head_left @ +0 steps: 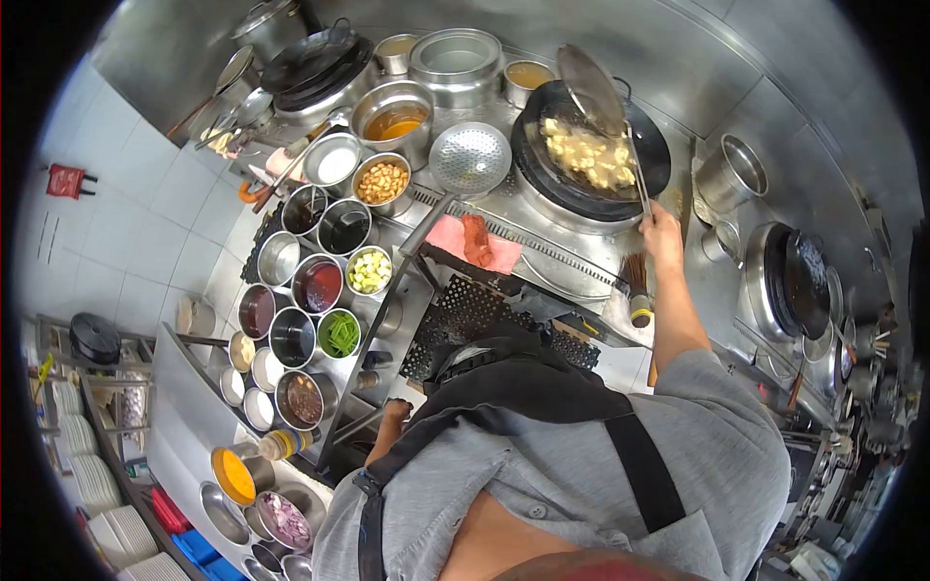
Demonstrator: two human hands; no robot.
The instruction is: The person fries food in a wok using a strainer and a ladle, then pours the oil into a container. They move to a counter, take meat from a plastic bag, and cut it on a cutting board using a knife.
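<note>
My right hand (661,234) is closed around the long handle of a wide, round skimmer (589,89). The skimmer's head is raised and tilted over the back of a black wok (654,160). Pale yellow chunks of food (586,155) lie in bubbling liquid in that wok. Low at my left side, my left hand (395,414) hangs near the metal frame of the ingredient stand; its fingers are too small and partly hidden to read. A perforated metal strainer (471,158) rests left of the wok, its handle pointing toward me.
Metal pots of sauces (318,283), cut green vegetables (340,333) and fried pieces (382,182) stand on the left. A pink cloth (455,240) and a bamboo brush (636,290) lie along the stove's front edge. Another wok (806,281) sits at the right.
</note>
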